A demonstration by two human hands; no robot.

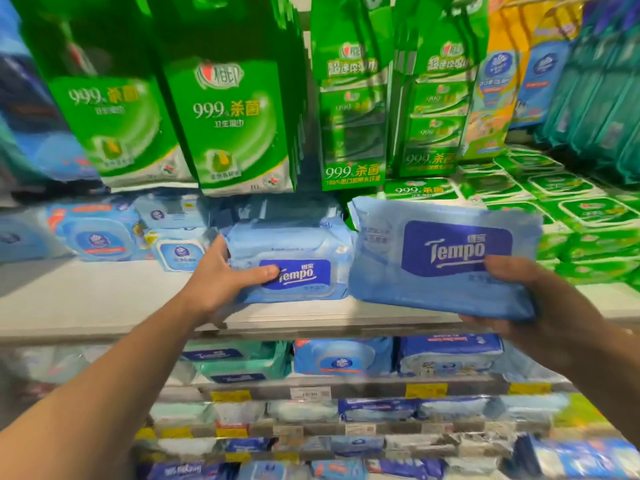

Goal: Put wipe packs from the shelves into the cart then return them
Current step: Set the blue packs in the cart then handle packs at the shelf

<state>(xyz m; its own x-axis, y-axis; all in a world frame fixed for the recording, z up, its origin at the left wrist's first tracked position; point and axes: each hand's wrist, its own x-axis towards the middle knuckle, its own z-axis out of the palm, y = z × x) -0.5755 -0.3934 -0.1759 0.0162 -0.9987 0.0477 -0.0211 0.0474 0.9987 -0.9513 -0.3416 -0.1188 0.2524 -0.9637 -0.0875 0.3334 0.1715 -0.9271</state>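
Note:
A blue Tempo wipe pack (pixel 298 258) lies on the white shelf (pixel 86 299) at the middle. My left hand (pixel 221 275) grips its left end, thumb across the front label. A second blue Tempo pack (pixel 440 258) hangs in the air just to the right, above the shelf edge. My right hand (pixel 533 299) holds it by its lower right corner, thumb on the front and fingers underneath. The two packs nearly touch. No cart is in view.
Tall green wipe bags (pixel 225 116) hang above the shelf. Green flat packs (pixel 561 202) are stacked at the right, light blue packs (pixel 100 233) at the left. Lower shelves (pixel 346 386) hold several blue and teal packs behind yellow price tags.

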